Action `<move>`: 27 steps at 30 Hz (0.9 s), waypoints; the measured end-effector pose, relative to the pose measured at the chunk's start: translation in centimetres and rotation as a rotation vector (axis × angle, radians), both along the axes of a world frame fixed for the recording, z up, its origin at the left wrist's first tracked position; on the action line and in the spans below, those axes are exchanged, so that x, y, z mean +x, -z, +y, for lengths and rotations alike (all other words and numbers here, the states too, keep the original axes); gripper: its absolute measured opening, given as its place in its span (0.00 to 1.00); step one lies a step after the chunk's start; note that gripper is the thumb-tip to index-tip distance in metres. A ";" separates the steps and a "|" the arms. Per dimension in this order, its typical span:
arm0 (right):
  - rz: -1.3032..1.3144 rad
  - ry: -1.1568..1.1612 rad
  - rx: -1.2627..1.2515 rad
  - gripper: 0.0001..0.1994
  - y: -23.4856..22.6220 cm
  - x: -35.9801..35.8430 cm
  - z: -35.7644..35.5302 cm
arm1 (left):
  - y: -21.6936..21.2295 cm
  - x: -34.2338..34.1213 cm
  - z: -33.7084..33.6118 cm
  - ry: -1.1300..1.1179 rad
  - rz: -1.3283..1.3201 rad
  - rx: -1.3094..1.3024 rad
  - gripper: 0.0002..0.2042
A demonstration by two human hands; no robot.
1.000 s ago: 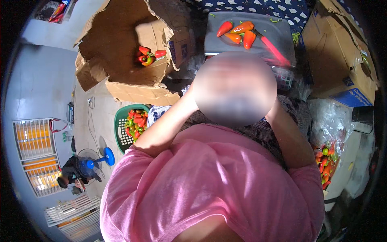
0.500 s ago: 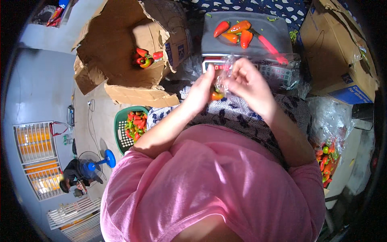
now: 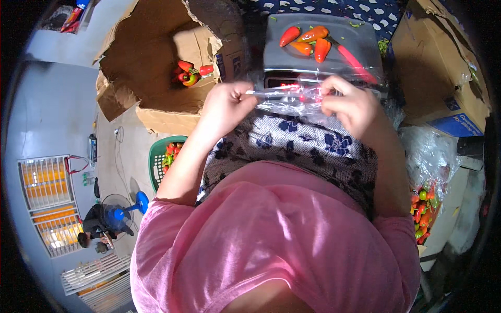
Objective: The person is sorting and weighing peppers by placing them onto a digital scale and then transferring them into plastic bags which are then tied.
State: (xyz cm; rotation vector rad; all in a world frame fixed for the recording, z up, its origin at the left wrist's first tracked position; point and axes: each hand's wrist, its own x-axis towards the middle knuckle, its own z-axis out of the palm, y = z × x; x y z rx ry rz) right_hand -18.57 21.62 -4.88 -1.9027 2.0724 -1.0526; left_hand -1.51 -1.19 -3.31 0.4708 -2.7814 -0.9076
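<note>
My left hand [image 3: 224, 108] pinches the left end of a piece of clear plastic [image 3: 289, 106], thumb and fingers closed on it, while my right hand [image 3: 356, 108], fingers curled and partly spread, grips the opposite end between thumb and fingertips. The plastic stretches between my 2 hands, above my lap and in front of the dark display [image 3: 288, 83] of a scale. It is thin, colorless and see-through, wrinkled lengthwise and streaked with white glints; red light from the display shows through it. I cannot tell whether it is a bag or a loose sheet.

Beyond my fingers, 4 peppers [image 3: 314, 34], red to orange and glossy, lie grouped on the scale's gray platform [image 3: 279, 58], just beside a knife [image 3: 356, 63] with a pinkish-red handle. To my left, a torn cardboard box [image 3: 172, 119] stands open with a few red peppers [image 3: 190, 80] inside, and a green basket [image 3: 157, 171], partly hidden by my forearm, holds more. To my right, red, orange and green peppers [image 3: 424, 211] sit beneath crumpled plastic wrap [image 3: 428, 151], near a second cardboard box [image 3: 443, 68]. Sunlight falls across the patterned cloth [image 3: 313, 142] over my lap and my pink shirt [image 3: 276, 224].
</note>
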 end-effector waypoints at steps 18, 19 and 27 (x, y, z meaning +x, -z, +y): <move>-0.343 0.137 0.059 0.34 3.8 6.2 -2.8 | 5.6 -2.6 4.1 -0.317 -0.185 2.029 0.11; -0.277 0.110 0.013 0.33 5.0 6.7 -3.0 | 6.7 -1.9 3.8 -0.367 -0.215 2.062 0.12; 0.084 -0.076 -0.133 0.22 5.7 9.7 -3.4 | 10.3 -2.8 3.0 -0.651 0.098 1.910 0.15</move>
